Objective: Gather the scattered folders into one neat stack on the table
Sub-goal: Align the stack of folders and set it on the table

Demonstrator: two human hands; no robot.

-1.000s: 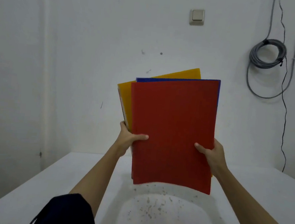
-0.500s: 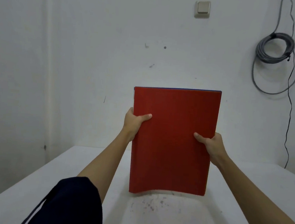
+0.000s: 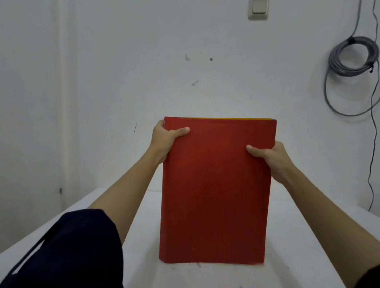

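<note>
A bundle of folders stands upright on its lower edge on the white table [image 3: 289, 254], red folder [image 3: 215, 191] facing me. A thin yellow edge [image 3: 236, 118] of another folder shows along the top; the rest of the bundle is hidden behind the red cover. My left hand [image 3: 165, 139] grips the upper left edge, thumb across the red front. My right hand [image 3: 272, 160] grips the right edge a little lower, thumb on the front as well.
The table runs back to a white wall [image 3: 122, 70]. A light switch [image 3: 258, 8] is high on that wall, and a coiled grey cable [image 3: 352, 56] hangs at the upper right. My dark sleeve [image 3: 73, 253] fills the lower left.
The fanned yellow, blue and red folders have been squared together and lowered from the air until their bottom edge rests on the table. Both hands have slid up the sides.
</note>
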